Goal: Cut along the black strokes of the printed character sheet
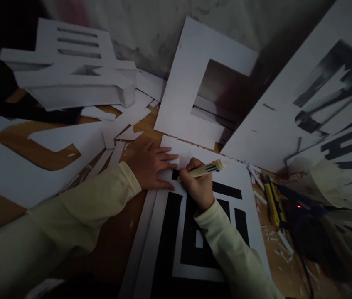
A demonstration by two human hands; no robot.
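Observation:
A thick white pen (208, 168) with coloured sliders near its top is gripped in my right hand (199, 182). Its tip points down and left at a white sheet (238, 170) that bears bold black shapes (168, 224). The tip is close to a small black patch between my hands; whether it touches the sheet is hard to tell. My left hand (153, 166) lies flat with fingers spread over the sheet's left edge, holding nothing. My right forearm covers part of the black shapes.
Behind stand a white board (176, 87) with a square cutout and a printed board (275, 104). A white cut-out form (79, 74) and a cut sheet (23, 178) are at left. Yellow cutters (274, 201), scraps and a dark tool with a red light lie right.

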